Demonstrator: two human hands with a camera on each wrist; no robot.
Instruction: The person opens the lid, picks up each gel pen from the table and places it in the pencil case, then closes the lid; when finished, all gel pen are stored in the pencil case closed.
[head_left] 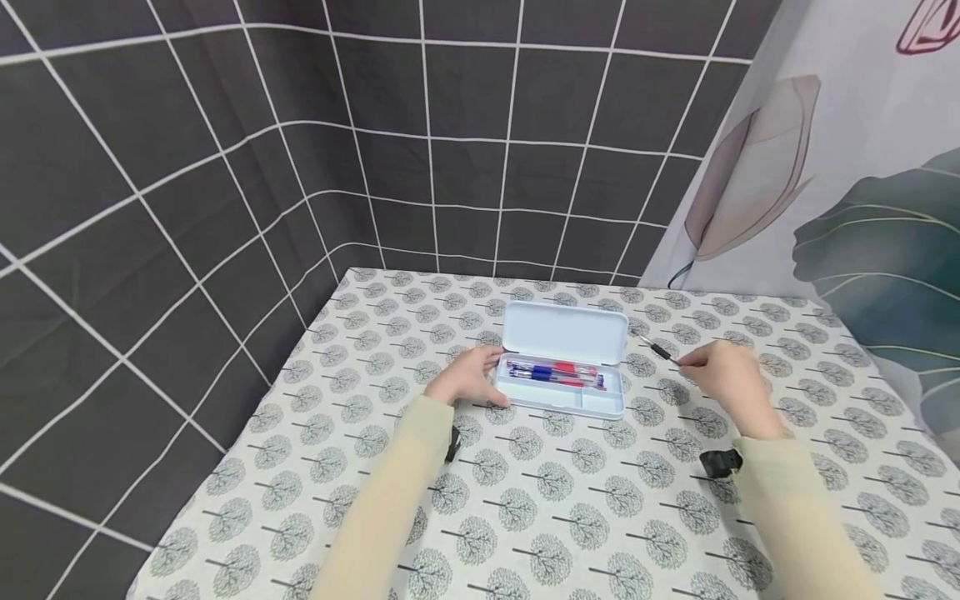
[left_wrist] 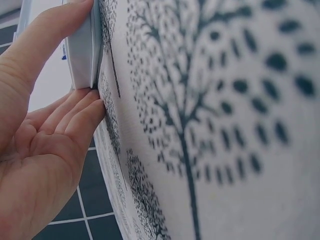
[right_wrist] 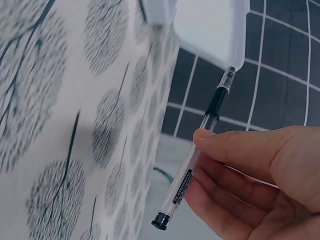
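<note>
A light-blue pencil case (head_left: pixel 538 397) lies with its lid raised on the patterned cloth. Several pens (head_left: pixel 555 374) with red and blue parts lie in its long compartment; the small front right compartment shows no pens. At the case's left end, my left hand (head_left: pixel 469 375) grips it, thumb at the front corner and fingers at the back, as the left wrist view shows from close by. To the right of the case, my right hand (head_left: pixel 729 382) pinches a clear gel pen with a black grip (right_wrist: pixel 216 102) between thumb and fingers, its capped end pointing toward the case.
The tablecloth (head_left: pixel 480 508) has a print of grey trees. Behind and to the left hangs a dark curtain (head_left: pixel 465 175) with white grid lines. A leaf-patterned curtain (head_left: pixel 757 179) hangs at the right, with a thin dark cord (head_left: pixel 680 273) near the table's back edge.
</note>
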